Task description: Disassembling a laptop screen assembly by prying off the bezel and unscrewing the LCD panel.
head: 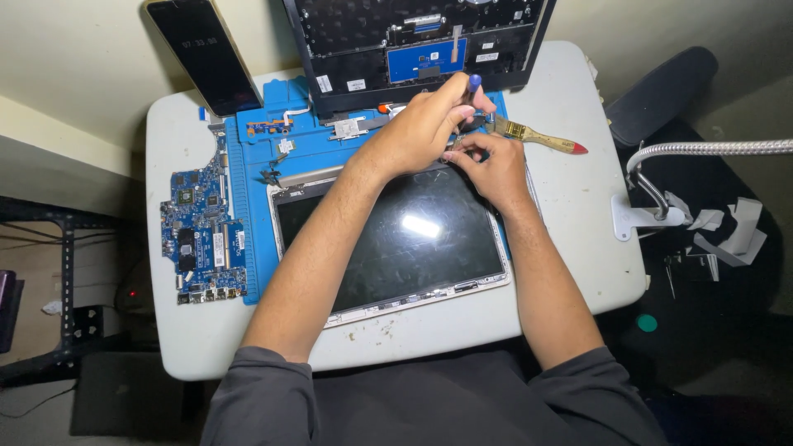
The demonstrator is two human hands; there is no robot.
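Working point: both hands meet at the far edge of the laptop screen panel [396,235].
Left hand [425,124]: closed round a blue-capped screwdriver [472,85], tip hidden, probably in a hinge screw.
Right hand [491,165]: fingers pinched, steadying the hinge; keep the driver upright.
Beyond: brush [541,138] and keyboard case [417,45] crowd the far side.
Room: bare desk [578,239] rightward; motherboard [202,231] well left.
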